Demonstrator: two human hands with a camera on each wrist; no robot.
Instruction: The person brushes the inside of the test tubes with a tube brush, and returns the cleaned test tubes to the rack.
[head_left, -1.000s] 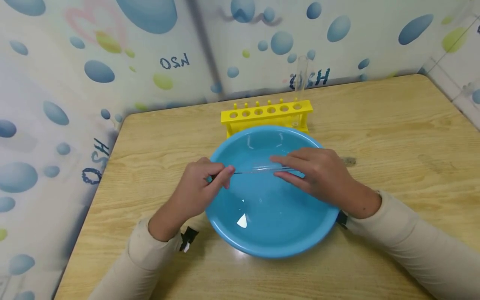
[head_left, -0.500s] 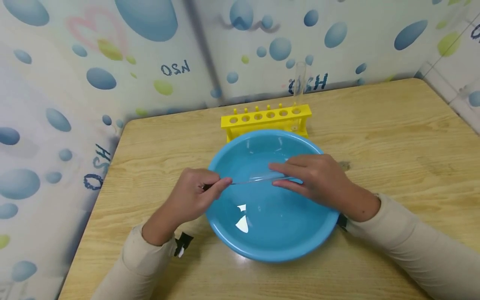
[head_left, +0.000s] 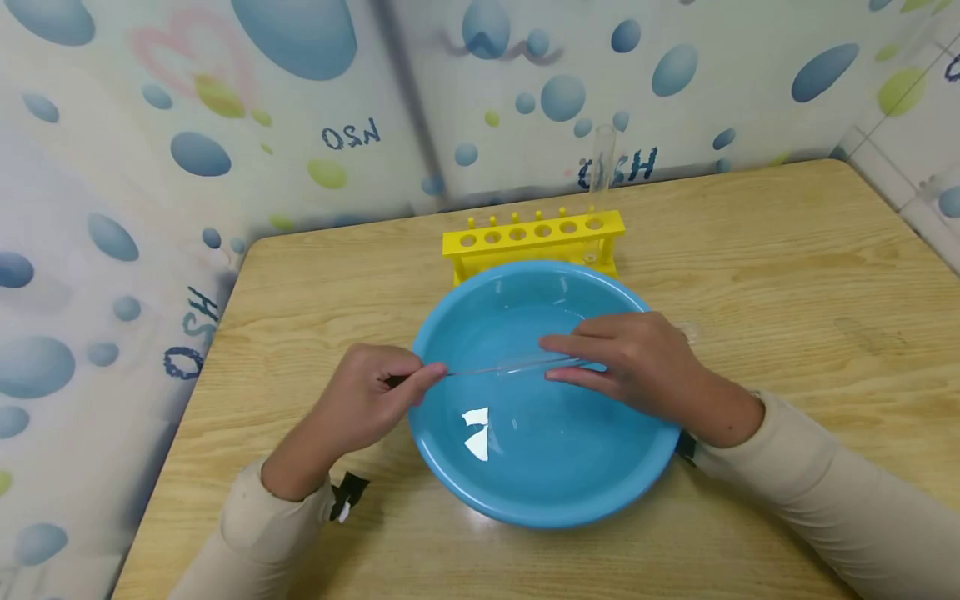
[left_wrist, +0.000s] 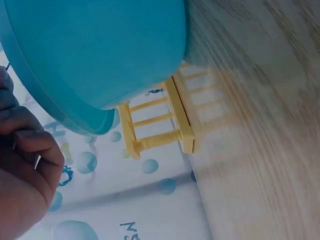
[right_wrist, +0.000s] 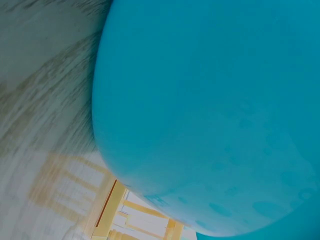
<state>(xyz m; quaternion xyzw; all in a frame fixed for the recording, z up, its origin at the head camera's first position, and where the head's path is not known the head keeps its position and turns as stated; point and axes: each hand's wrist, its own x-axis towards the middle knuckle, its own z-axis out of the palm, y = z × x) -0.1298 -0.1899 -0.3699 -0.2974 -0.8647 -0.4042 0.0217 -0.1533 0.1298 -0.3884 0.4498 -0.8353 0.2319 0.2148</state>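
Note:
In the head view my left hand [head_left: 367, 396] pinches the thin wire handle of a test tube brush [head_left: 472, 371] at the left side of a blue basin [head_left: 543, 517]. The wire runs right, into the mouth of a clear test tube [head_left: 521, 364]. My right hand [head_left: 637, 362] grips this tube between thumb and fingers above the basin; the tube's closed end [head_left: 688, 332] shows beyond the hand. The brush head is hidden behind the right hand. In the left wrist view the curled fingers of the left hand [left_wrist: 30, 150] appear beside the basin's rim; the right wrist view shows no hand.
Behind the basin stands a yellow test tube rack [head_left: 532, 235], with another clear test tube [head_left: 602, 162] upright in its rightmost hole. The wooden table [head_left: 787, 275] meets a wall [head_left: 405, 100] patterned with blue and green spots. Light reflects off water in the basin.
My left hand has drawn left, with more wire now out of the tube. A dark patch at the tube's closed end has gone, leaving it clear. The right hand has barely moved.

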